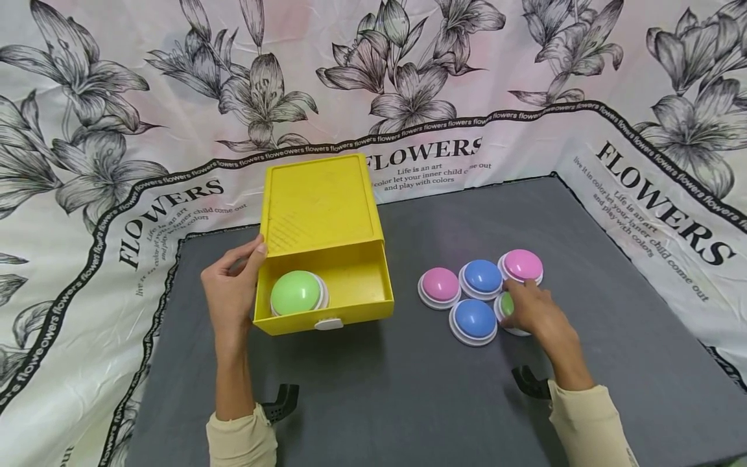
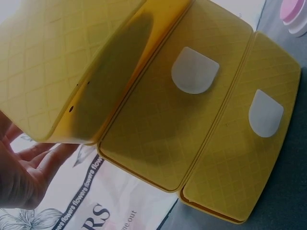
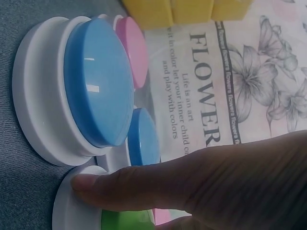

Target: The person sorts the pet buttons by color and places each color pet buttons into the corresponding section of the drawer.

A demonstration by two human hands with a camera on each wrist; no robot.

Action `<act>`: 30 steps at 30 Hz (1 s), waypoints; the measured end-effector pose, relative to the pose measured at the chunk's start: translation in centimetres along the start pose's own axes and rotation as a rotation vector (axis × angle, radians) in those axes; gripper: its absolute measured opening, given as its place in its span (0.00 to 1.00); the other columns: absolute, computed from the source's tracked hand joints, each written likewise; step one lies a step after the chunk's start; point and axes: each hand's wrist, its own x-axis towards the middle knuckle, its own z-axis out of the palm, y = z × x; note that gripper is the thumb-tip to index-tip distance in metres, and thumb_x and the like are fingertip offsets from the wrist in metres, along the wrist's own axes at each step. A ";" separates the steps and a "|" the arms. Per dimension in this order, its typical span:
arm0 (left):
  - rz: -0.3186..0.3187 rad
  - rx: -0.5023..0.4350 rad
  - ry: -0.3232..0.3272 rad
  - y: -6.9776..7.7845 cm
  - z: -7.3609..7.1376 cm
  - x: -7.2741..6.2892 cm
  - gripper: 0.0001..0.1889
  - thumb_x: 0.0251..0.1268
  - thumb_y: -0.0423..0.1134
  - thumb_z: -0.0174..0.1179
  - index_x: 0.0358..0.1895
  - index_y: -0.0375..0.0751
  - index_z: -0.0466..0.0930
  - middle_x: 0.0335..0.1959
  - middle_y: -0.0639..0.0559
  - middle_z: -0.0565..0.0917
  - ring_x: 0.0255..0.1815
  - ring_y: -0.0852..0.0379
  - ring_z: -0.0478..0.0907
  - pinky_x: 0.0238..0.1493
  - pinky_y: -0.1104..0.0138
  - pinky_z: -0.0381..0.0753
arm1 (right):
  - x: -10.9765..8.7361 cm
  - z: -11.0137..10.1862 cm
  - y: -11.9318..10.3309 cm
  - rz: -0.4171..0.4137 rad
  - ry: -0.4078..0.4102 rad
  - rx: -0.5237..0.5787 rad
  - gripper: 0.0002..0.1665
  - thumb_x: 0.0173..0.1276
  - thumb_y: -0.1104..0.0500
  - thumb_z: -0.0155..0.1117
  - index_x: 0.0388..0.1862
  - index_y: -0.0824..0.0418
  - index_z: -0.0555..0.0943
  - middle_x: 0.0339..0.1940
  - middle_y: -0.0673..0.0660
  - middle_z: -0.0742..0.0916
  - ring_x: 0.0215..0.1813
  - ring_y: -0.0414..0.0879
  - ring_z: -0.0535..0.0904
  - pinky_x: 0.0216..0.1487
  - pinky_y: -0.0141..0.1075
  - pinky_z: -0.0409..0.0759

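My left hand [image 1: 230,285] is at the left side of a yellow drawer box [image 1: 321,201], its fingertips touching the side near the front corner. The top drawer [image 1: 356,311] is pulled out and holds a large green push button [image 1: 296,293] with a white base. In the left wrist view, the fingers [image 2: 53,158] reach to the drawer's side. My right hand [image 1: 537,311] grips a smaller green push button [image 1: 507,303] on the table, thumb against its white base [image 3: 72,201]; the other fingers are mostly hidden.
Beside the right hand stand two blue push buttons [image 1: 474,318] and two pink ones [image 1: 440,285]. Two closed lower drawers [image 2: 153,120] with white handles sit under the open one. A flower-printed cloth [image 1: 408,78] hangs behind the dark grey table [image 1: 373,402].
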 end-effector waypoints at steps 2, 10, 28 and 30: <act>-0.002 -0.003 -0.001 0.0 0.0 0.0 0.16 0.68 0.42 0.72 0.54 0.40 0.91 0.49 0.60 0.92 0.44 0.68 0.90 0.46 0.76 0.88 | 0.0 0.0 0.1 0.014 -0.014 0.008 0.43 0.58 0.60 0.80 0.69 0.70 0.70 0.65 0.84 0.69 0.62 0.84 0.68 0.55 0.74 0.77; 0.009 -0.015 0.008 0.0 0.1 0.0 0.14 0.68 0.41 0.72 0.53 0.40 0.91 0.47 0.60 0.92 0.44 0.67 0.90 0.47 0.75 0.88 | -0.6 -0.6 -0.1 0.019 0.045 -0.004 0.42 0.55 0.63 0.80 0.67 0.73 0.73 0.63 0.82 0.72 0.57 0.81 0.71 0.52 0.71 0.79; 0.013 -0.038 0.003 0.1 0.2 -0.1 0.15 0.68 0.40 0.72 0.53 0.37 0.91 0.48 0.61 0.92 0.44 0.68 0.90 0.47 0.75 0.88 | -4.3 -3.6 -4.7 -0.092 0.262 0.020 0.39 0.60 0.59 0.76 0.70 0.67 0.74 0.63 0.76 0.74 0.55 0.74 0.69 0.41 0.66 0.75; 0.015 -0.039 0.004 0.0 0.2 -0.1 0.14 0.68 0.40 0.72 0.53 0.37 0.91 0.47 0.61 0.92 0.44 0.68 0.90 0.47 0.75 0.88 | -4.8 -4.0 -5.6 -0.117 0.282 0.025 0.38 0.60 0.58 0.77 0.69 0.66 0.75 0.63 0.75 0.75 0.56 0.73 0.69 0.40 0.64 0.75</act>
